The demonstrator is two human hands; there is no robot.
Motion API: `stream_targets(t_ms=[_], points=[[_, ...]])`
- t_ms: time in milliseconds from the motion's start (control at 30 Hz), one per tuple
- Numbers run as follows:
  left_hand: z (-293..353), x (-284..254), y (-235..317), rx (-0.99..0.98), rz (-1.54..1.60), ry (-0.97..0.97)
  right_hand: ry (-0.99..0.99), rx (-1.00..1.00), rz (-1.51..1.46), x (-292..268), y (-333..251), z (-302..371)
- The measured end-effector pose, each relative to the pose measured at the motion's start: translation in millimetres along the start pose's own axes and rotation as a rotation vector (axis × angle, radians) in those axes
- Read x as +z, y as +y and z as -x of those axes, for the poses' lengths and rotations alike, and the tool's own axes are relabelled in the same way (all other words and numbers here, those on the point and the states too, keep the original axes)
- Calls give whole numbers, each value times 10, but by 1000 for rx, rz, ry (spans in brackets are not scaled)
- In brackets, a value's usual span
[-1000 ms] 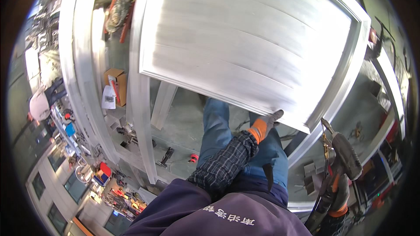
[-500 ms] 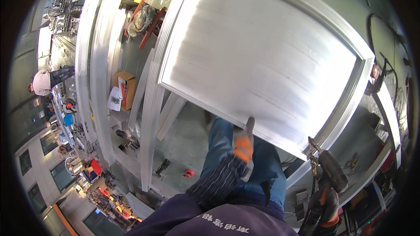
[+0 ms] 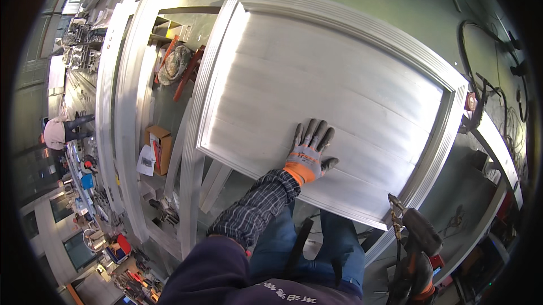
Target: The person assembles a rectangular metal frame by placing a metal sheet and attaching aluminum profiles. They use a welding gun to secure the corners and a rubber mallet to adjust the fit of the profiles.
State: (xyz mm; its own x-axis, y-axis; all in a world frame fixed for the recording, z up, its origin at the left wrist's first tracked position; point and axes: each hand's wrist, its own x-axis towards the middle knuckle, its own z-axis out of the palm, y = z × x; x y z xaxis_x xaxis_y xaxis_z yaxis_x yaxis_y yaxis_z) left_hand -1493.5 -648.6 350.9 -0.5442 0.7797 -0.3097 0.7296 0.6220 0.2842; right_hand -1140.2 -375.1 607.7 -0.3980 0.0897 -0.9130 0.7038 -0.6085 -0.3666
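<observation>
Fingers of your left hand are splaying over metal panel, gripping nothing; right hand is clutching black tool.

Workshop: metal beams, scattered tools

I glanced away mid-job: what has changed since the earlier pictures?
The grey-and-orange gloved left hand moved forward from the near edge of the silvery, rectangular metal panel, now spread open over its face. The dark-gloved right hand still holds the black, cylindrical tool.
</observation>
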Motion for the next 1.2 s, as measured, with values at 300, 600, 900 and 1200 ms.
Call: stream_targets(t_ms=[300,600,900,1200], points=[[473,61,65,10,71,154,122,-145,22,102,10,-210],[-40,-335,-395,-90,-71,-147,120,-115,50,80,-104,-382],[126,-116,-356,-95,-31,37,137,-179,246,128,-219,-494],[-32,-160,-231,-79,-6,-11,-39,-183,-10,339,-452,-485]])
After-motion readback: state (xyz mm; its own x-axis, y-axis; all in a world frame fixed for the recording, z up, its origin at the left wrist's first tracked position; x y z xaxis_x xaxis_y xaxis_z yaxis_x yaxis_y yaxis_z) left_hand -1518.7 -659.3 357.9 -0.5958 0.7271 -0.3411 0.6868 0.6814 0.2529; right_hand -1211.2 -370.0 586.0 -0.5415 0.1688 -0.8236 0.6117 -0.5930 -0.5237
